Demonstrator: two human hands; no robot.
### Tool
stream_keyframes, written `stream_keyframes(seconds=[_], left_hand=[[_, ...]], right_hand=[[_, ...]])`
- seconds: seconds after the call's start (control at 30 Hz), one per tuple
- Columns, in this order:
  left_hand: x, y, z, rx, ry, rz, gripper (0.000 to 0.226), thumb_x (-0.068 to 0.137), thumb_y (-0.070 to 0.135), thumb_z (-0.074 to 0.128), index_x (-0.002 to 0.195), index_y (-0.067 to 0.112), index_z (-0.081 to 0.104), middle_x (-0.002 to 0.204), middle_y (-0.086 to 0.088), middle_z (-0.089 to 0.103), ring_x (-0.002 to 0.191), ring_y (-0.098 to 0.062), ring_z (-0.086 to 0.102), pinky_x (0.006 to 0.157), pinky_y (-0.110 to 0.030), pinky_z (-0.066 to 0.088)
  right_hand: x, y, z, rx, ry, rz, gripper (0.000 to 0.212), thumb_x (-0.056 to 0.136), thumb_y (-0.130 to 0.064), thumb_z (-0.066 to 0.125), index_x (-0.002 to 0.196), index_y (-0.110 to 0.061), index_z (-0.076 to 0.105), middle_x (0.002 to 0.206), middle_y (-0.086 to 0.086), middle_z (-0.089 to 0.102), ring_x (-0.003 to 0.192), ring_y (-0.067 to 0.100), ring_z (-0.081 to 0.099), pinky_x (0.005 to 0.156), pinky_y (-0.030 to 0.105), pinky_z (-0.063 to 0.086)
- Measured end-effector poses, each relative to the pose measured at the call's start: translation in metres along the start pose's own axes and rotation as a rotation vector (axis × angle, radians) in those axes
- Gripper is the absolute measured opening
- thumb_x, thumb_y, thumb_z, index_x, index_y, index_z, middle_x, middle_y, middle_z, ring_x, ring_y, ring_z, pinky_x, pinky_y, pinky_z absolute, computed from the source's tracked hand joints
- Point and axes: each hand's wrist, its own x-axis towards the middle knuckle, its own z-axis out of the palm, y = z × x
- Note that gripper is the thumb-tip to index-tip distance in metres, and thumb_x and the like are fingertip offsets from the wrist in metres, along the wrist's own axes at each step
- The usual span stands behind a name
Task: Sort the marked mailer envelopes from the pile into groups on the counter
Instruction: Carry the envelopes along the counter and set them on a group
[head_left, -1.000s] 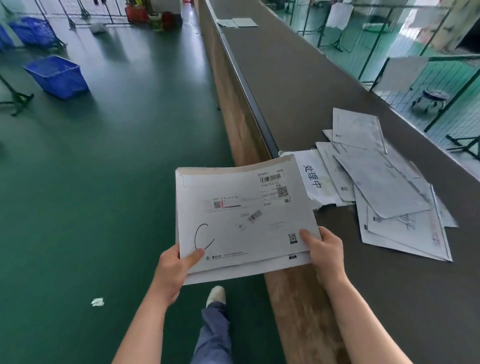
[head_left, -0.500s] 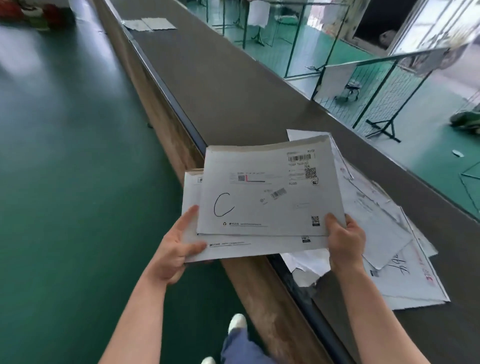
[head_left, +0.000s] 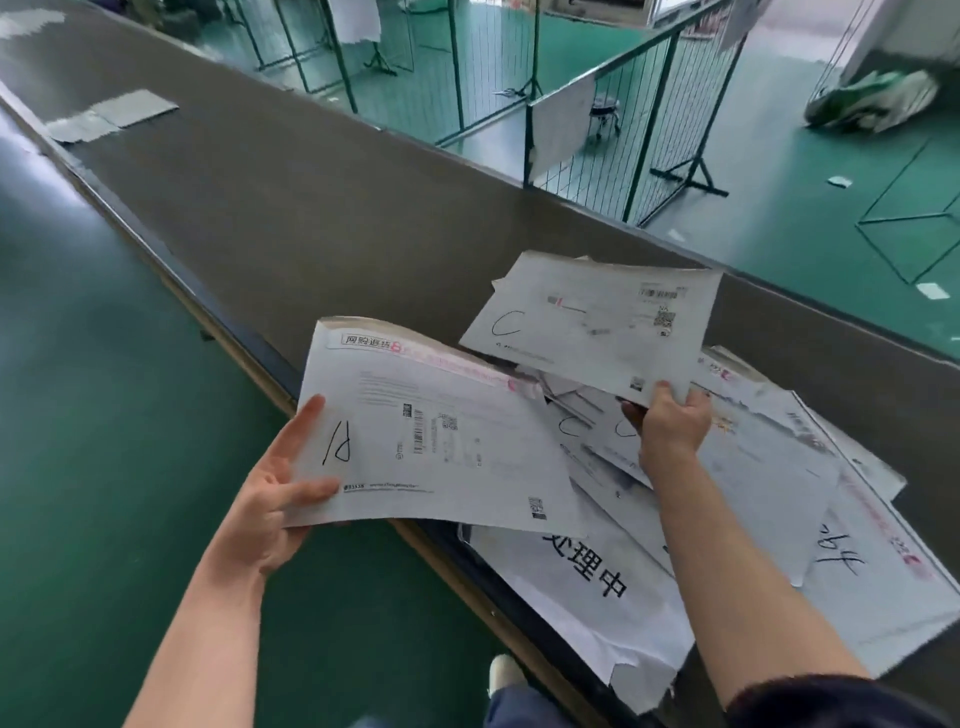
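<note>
We hold two mailer envelopes apart above the counter (head_left: 322, 218), one in each hand. Our left hand (head_left: 275, 499) grips the lower left corner of the envelope marked D (head_left: 431, 441), thumb lying across its face near the printed line at the bottom and the forefinger stretched up along its left edge; this envelope hangs over the counter's near edge, its left part out above the green floor (head_left: 98, 415). Our right hand (head_left: 672, 421) pinches the bottom edge of the envelope marked C (head_left: 597, 322), fingers curled beneath it, and carries it raised and tilted above the pile (head_left: 769, 478), toward the counter's far edge. The pile lies loosely fanned on the counter's near right part, some sheets overlapping the near edge; among them is a large white envelope with bold black characters (head_left: 587, 577), and two more hand-drawn C marks show just left of our right hand. Far off at the counter's left end lie two grey envelopes (head_left: 111, 115) side by side, well apart from the pile. Beyond the far edge stand green wire fence panels (head_left: 644, 119).
</note>
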Motion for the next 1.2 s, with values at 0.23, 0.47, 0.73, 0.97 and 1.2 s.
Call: stream_keyframes(seconds=[0.23,0.47,0.73,0.97,1.2], left_hand=[[0.06,0.02,-0.036,0.033,-0.015,-0.051,0.085,0.074,-0.019,0.05,0.141,0.032,0.06,0.128,-0.008,0.068,0.102,-0.024,0.073,0.069,-0.033,0.064],[0.103,0.038,-0.113,-0.015,-0.027,-0.055,0.087,0.074,-0.019,0.052,0.146,0.029,0.055,0.134,-0.01,0.065,0.113,-0.028,0.068,0.079,-0.038,0.064],[0.106,0.103,-0.332,-0.134,0.22,0.007,0.088,0.073,-0.018,0.06,0.143,0.035,0.056,0.132,-0.006,0.068,0.112,-0.026,0.07,0.077,-0.037,0.064],[0.103,0.114,-0.47,-0.03,0.501,0.054,0.105,0.075,-0.013,0.068,0.158,0.035,0.028,0.139,-0.004,0.064,0.126,-0.028,0.064,0.096,-0.05,0.058],[0.2,0.151,-0.558,0.017,0.802,0.009,0.056,0.089,-0.015,0.056,0.125,0.027,0.062,0.118,-0.002,0.075,0.113,-0.025,0.07,0.094,-0.05,0.058]], right_hand=[[0.022,0.032,0.027,-0.648,0.105,-0.051,0.065,0.098,-0.041,0.066,0.148,-0.007,0.043,0.145,0.012,0.053,0.129,0.033,0.054,0.098,0.038,0.046],[-0.043,0.079,0.131,-0.666,-0.197,-0.137,0.059,0.098,-0.053,0.061,0.139,-0.009,0.058,0.133,0.005,0.064,0.122,0.025,0.06,0.104,0.037,0.047],[-0.186,0.177,0.354,-0.776,-0.813,0.182,0.04,0.09,-0.036,0.078,0.118,-0.011,0.066,0.108,0.009,0.078,0.092,0.03,0.077,0.08,0.051,0.063],[-0.278,0.221,0.516,-0.769,-1.13,0.128,0.034,0.088,0.005,0.072,0.117,-0.01,0.064,0.104,0.012,0.078,0.087,0.035,0.077,0.065,0.04,0.062],[-0.271,0.283,0.666,-0.893,-1.233,0.087,0.028,0.086,0.008,0.073,0.112,0.0,0.069,0.098,0.011,0.08,0.082,0.026,0.078,0.068,0.031,0.064]])
